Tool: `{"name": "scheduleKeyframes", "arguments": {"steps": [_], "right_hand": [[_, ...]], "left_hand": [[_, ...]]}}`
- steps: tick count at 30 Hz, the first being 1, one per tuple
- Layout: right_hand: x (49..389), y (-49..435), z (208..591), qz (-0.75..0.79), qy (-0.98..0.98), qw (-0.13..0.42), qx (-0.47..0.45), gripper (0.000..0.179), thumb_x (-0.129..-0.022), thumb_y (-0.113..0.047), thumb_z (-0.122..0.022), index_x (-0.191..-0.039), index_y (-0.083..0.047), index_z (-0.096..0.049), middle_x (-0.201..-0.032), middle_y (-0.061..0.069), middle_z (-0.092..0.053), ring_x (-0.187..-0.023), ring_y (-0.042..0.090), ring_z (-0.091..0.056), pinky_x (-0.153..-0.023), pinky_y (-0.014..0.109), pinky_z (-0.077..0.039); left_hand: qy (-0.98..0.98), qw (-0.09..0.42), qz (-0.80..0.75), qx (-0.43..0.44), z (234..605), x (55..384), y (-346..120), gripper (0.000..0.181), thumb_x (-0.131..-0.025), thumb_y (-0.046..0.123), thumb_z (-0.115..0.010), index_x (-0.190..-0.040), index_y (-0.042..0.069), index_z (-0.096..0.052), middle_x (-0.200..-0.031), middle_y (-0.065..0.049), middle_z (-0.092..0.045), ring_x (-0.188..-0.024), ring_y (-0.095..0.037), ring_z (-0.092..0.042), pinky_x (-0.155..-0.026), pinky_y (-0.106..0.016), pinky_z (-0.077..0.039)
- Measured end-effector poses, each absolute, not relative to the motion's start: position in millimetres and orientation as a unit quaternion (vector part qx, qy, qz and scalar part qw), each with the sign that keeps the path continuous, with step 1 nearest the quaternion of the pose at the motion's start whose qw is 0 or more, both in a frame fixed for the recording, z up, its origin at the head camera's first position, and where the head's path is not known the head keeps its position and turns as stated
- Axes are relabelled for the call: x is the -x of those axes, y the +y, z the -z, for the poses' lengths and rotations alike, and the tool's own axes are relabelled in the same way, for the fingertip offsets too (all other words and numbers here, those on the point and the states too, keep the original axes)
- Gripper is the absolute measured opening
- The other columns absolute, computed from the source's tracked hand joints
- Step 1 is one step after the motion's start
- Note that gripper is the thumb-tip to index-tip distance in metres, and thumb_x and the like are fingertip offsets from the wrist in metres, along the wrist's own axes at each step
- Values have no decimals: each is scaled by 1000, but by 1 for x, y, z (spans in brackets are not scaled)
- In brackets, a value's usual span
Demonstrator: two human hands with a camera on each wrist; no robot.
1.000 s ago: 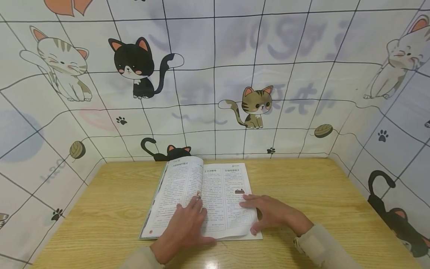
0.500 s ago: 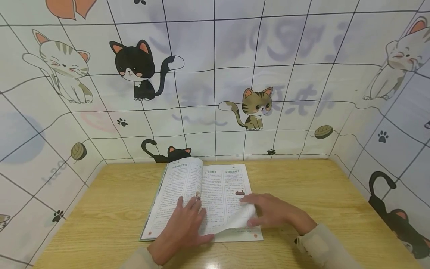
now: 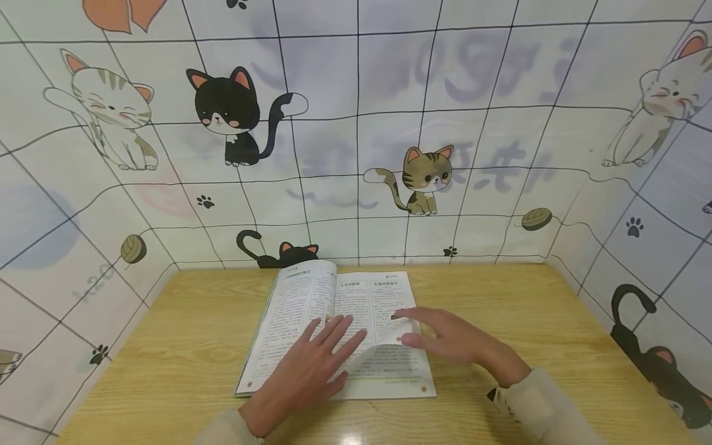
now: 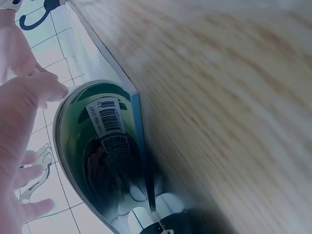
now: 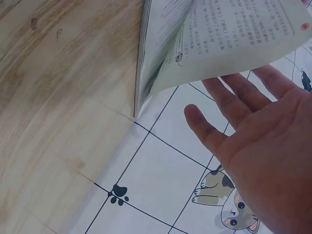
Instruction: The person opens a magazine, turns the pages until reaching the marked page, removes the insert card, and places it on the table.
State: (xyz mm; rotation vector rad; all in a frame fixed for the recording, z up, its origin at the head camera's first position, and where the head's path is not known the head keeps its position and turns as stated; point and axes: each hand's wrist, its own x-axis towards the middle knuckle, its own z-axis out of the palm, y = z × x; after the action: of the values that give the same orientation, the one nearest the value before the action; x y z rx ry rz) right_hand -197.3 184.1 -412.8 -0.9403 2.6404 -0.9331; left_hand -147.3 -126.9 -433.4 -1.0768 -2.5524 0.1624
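An open magazine (image 3: 289, 309) with printed columns lies on the wooden table, its left pages bulging upward near the spine. My left hand (image 3: 314, 364) rests with spread fingers across its lower middle. One right-hand page (image 3: 384, 321) is lifted and curls up from its lower corner, baring the page beneath. Beside its outer edge is my right hand (image 3: 453, 337), fingers extended. In the right wrist view those fingers (image 5: 234, 100) lie partly behind the page's edge, with the thumb apart from it. The left wrist view shows the green back cover (image 4: 97, 141) with a barcode.
The wooden table (image 3: 500, 296) reaches back to a white gridded wall covering (image 3: 334, 142) printed with cartoon cats. Similar side panels stand at left and right. Light-coloured sleeves cover both of my forearms.
The right-hand page has risen from nearly flat and curled toward the upper left, uncovering more of the sheet below. My right hand moved slightly upward; my left fingers shifted rightward and spread.
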Motion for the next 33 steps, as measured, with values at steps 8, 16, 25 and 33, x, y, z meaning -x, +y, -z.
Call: {"name": "scheduleKeyframes", "arguments": {"steps": [8,16,25,33], "right_hand": [[198,189,415,316,906,77,273,78,-96,-55,-56,-158,-17,-28,-162,10,-26,-147,35,-26,-112,62,-27],[193,192,433,228,911,154,307,103,-72,-57,-80,-155,-16,-36,-162,12,-26,-143,42,-31,-109,65,-28],[188,191,437,192,913,152,326,97,-67,-52,-85,-146,-9,-50,-156,15,-37,-138,42,-40,-108,60,-34],[189,190,439,184,913,138,336,96,-66,-50,-86,-144,-7,-51,-155,16,-39,-137,42,-41,-108,60,-34]], "left_hand": [[-884,205,-86,411,431,146,-129,80,-85,33,-73,-155,28,-35,-165,-5,-20,-151,-24,-18,-118,-51,-24],[-869,203,-130,432,434,147,-133,55,-84,30,-74,-137,24,-61,-158,-4,-37,-149,-26,-26,-119,-51,-20],[-856,211,-165,442,439,147,-135,20,-83,21,-67,-102,21,-75,-147,-5,-52,-143,-24,-38,-118,-51,-24],[-867,211,-170,418,437,144,-131,12,-80,28,-69,-86,17,-72,-134,-5,-63,-136,-25,-48,-113,-57,-29]]}}
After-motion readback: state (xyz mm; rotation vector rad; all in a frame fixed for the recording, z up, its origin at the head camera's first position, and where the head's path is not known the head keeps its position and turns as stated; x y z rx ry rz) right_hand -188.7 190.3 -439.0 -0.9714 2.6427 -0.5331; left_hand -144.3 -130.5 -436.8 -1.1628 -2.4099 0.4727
